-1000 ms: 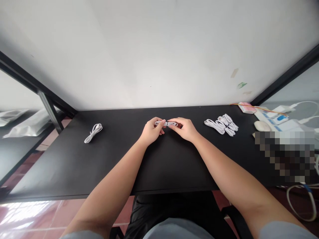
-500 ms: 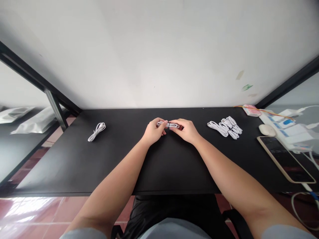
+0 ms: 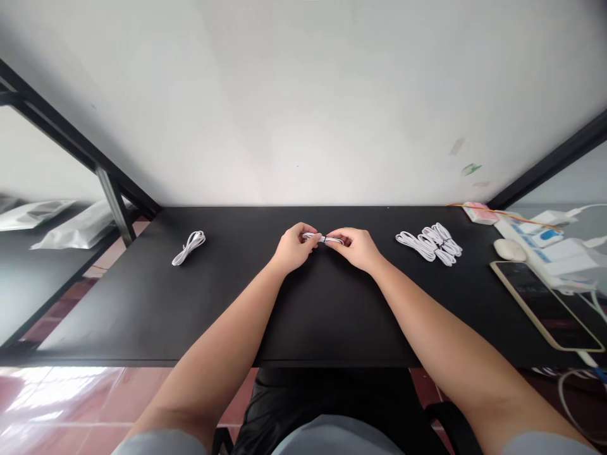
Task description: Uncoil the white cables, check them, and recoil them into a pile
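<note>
My left hand (image 3: 293,248) and my right hand (image 3: 358,247) meet at the middle of the black table (image 3: 303,316), both pinched on one coiled white cable (image 3: 325,239) held between them just above the surface. My left fingers close round its left end, my right fingers round its right end. A single coiled white cable (image 3: 189,247) lies apart at the table's left. A pile of several coiled white cables (image 3: 430,242) lies to the right of my right hand.
A phone (image 3: 545,304) lies face up at the right, beside a white mouse (image 3: 509,249) and a power strip (image 3: 545,243) with plugs and cords. A pink box (image 3: 480,212) sits at the back right corner. A white wall stands behind; black shelf frames flank both sides.
Both hands stay on the cable and have drawn it slightly tighter and thinner. The view has shifted a little, showing the phone plainly.
</note>
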### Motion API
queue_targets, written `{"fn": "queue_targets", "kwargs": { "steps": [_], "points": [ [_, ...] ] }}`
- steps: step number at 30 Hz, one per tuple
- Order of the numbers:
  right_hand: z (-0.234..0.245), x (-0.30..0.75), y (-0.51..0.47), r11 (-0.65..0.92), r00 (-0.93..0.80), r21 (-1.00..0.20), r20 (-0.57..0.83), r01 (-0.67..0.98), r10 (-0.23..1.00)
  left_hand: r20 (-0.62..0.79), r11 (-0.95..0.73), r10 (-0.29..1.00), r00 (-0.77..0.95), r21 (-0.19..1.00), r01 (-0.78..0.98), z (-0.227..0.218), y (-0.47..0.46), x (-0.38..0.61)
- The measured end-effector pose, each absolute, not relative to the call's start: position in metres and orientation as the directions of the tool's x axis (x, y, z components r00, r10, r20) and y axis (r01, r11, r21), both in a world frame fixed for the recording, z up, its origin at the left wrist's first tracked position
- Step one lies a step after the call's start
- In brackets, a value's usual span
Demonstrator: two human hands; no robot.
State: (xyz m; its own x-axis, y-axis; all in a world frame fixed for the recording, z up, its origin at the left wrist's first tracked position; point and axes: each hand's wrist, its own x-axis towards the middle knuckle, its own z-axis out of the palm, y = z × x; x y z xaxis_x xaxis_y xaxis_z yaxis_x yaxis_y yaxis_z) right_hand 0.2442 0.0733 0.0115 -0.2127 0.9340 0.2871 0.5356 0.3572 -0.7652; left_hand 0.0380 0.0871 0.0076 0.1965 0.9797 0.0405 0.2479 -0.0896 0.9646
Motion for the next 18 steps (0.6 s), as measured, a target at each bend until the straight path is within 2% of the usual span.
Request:
{"fn": "queue_targets", "kwargs": {
  "steps": [6, 12, 18],
  "points": [
    [0.008, 0.251, 0.076, 0.271, -0.15, -0.801, 0.226, 0.534, 0.963, 0.104, -0.148, 0.983, 0.15, 0.934, 0.325, 0.0, 0.094, 0.033],
    [0.002, 0.258, 0.082, 0.201, -0.117, -0.835, 0.164, 0.513, 0.98, 0.096, -0.134, 0.988, 0.124, 0.923, 0.361, 0.001, 0.095, 0.032],
    [0.0, 0.258, 0.083, 0.178, -0.112, -0.867, 0.142, 0.466, 0.984, 0.032, -0.05, 0.997, 0.071, 0.962, 0.268, -0.001, 0.1, 0.032]
  ]
}}
